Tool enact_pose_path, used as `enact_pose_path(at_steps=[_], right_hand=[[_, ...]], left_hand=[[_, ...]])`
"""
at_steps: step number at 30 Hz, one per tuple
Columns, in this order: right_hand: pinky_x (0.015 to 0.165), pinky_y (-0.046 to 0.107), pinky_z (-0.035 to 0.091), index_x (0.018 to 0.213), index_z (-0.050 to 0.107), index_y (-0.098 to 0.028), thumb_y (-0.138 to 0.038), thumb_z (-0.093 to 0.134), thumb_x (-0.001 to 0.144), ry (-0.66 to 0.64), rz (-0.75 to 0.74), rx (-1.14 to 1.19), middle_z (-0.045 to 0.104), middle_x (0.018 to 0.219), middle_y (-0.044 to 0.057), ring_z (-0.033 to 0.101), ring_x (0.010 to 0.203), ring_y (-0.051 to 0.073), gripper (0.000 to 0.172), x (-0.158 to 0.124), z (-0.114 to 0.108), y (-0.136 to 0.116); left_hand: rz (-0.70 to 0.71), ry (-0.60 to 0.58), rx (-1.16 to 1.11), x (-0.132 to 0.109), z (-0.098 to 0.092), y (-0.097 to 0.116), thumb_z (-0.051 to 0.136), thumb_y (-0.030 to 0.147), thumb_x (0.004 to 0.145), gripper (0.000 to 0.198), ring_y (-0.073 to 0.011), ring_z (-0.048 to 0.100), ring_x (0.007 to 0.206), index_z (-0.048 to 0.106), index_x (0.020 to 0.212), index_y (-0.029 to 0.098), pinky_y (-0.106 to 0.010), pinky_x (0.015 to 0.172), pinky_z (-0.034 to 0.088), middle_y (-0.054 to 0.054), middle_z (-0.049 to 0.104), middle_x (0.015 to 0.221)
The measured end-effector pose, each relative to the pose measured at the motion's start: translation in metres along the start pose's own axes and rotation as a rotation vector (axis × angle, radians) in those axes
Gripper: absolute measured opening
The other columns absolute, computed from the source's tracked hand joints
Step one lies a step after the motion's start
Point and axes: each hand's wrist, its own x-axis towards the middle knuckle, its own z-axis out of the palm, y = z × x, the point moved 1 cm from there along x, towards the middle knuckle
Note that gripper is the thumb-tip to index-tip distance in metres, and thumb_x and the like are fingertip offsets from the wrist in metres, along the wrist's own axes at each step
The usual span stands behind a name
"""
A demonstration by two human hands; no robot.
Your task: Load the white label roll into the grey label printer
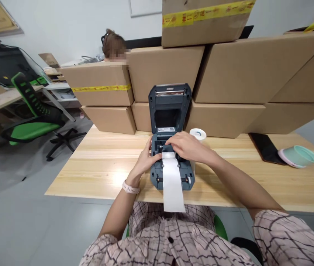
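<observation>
Left hand [146,161], 9 o'clock: gripping the side of the printer [186,172], thumb inside | printer, on table [104,159], dial centre: lid [169,117] raised at 12, white strip [172,184] past the front at 6 (laid out, I'd judge; lid unclosed) | right hand [187,146], 2 o'clock: fingers bent inside, cannot tell whether grasping | white roll [202,136], just beyond

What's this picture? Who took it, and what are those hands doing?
A camera on a person's head took it, looking down, so these are that person's own hands. The open dark machine looks like a label printer, with a white paper strip hanging out. The left hand is at its side; the right hand reaches inside. I can't tell what the fingertips hold. A white roll and a dark phone-like thing also lie on the wooden table.
</observation>
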Motion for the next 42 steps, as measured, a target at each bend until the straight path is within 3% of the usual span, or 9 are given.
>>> enact_pose_path(at_steps=[2, 5, 9, 17, 21, 26, 30, 34, 42], right_hand=[[0.087, 0.042, 0.048, 0.125, 0.072, -0.019, -0.017, 0.045, 0.096, -0.305, -0.014, -0.047, 0.076, 0.115, 0.017, 0.069, 0.107, 0.033, 0.04, 0.015, 0.001, -0.001], [0.076, 0.036, 0.047, 0.113, 0.077, -0.021, -0.018, 0.055, 0.091, -0.52, -0.076, -0.031, 0.079, 0.108, 0.014, 0.072, 0.096, 0.032, 0.032, 0.043, 0.004, 0.006], [0.075, 0.032, 0.046, 0.107, 0.077, -0.019, -0.015, 0.057, 0.087, -0.65, -0.172, 0.057, 0.079, 0.111, 0.011, 0.071, 0.096, 0.027, 0.029, 0.06, 0.009, 0.017], [0.084, 0.027, 0.053, 0.139, 0.056, -0.01, -0.024, 0.063, 0.09, -0.788, -0.293, 0.332, 0.074, 0.12, 0.012, 0.07, 0.1, 0.02, 0.051, 0.058, 0.004, 0.017], [0.095, 0.033, 0.053, 0.144, 0.055, -0.015, -0.037, 0.066, 0.092, -0.631, -0.393, 0.559, 0.071, 0.125, 0.011, 0.067, 0.111, 0.022, 0.057, 0.036, -0.018, 0.024], [0.095, 0.042, 0.055, 0.116, 0.073, -0.029, -0.043, 0.076, 0.087, -0.193, -0.393, 0.915, 0.072, 0.114, 0.006, 0.07, 0.105, 0.024, 0.032, -0.066, -0.034, 0.072], [0.093, 0.046, 0.057, 0.103, 0.075, -0.033, -0.048, 0.08, 0.084, -0.078, 0.053, 0.93, 0.073, 0.111, 0.009, 0.069, 0.107, 0.03, 0.025, -0.134, -0.014, 0.124], [0.094, 0.048, 0.057, 0.104, 0.073, -0.029, -0.056, 0.085, 0.074, -0.094, 0.385, 0.856, 0.073, 0.117, 0.013, 0.07, 0.105, 0.032, 0.043, -0.137, 0.015, 0.153], [0.118, 0.054, 0.047, 0.136, 0.061, -0.035, -0.049, 0.088, 0.071, -0.146, 0.402, 0.877, 0.062, 0.148, 0.009, 0.056, 0.139, 0.034, 0.073, -0.116, 0.02, 0.18]], left_hand=[[0.001, 0.009, 0.04, -0.001, -0.001, -0.001, 0.077, 0.034, 0.079, 0.097, -0.0311, 0.058, 0.135, 0.03, 0.162, 0.022, -0.04, 0.104, 0.052, -0.014, 0.055, 0.154], [0.007, 0.011, 0.034, -0.002, -0.001, 0.0, 0.078, 0.035, 0.079, 0.097, -0.0319, 0.058, 0.135, 0.031, 0.162, 0.022, -0.041, 0.105, 0.052, -0.014, 0.056, 0.153], [0.035, -0.011, -0.027, 0.0, -0.003, -0.001, 0.078, 0.032, 0.077, 0.095, -0.0313, 0.055, 0.139, 0.034, 0.161, 0.022, -0.041, 0.111, 0.048, -0.013, 0.054, 0.156], [0.008, -0.115, -0.233, 0.006, -0.012, -0.008, 0.07, 0.015, 0.068, 0.106, -0.0317, 0.053, 0.142, 0.027, 0.164, 0.022, -0.045, 0.117, 0.044, -0.015, 0.048, 0.161], [-0.028, -0.084, -0.232, 0.002, -0.011, -0.004, 0.071, 0.018, 0.069, 0.108, -0.0331, 0.05, 0.145, 0.023, 0.165, 0.02, -0.047, 0.119, 0.042, -0.018, 0.043, 0.164], [-0.037, -0.064, -0.215, -0.002, -0.006, 0.005, 0.068, 0.016, 0.069, 0.104, -0.0308, 0.048, 0.147, 0.026, 0.164, 0.018, -0.044, 0.121, 0.041, -0.017, 0.045, 0.162], [-0.008, -0.049, -0.197, 0.0, -0.005, 0.004, 0.069, 0.016, 0.068, 0.1, -0.0306, 0.052, 0.143, 0.034, 0.161, 0.02, -0.043, 0.119, 0.043, -0.015, 0.05, 0.159], [-0.008, -0.055, -0.192, 0.001, -0.005, 0.0, 0.071, 0.018, 0.07, 0.1, -0.0312, 0.054, 0.141, 0.032, 0.162, 0.019, -0.045, 0.118, 0.043, -0.016, 0.054, 0.156], [0.002, -0.077, -0.167, 0.0, -0.006, 0.003, 0.068, 0.018, 0.069, 0.1, -0.0325, 0.053, 0.143, 0.032, 0.163, 0.016, -0.045, 0.12, 0.042, -0.016, 0.054, 0.155]])
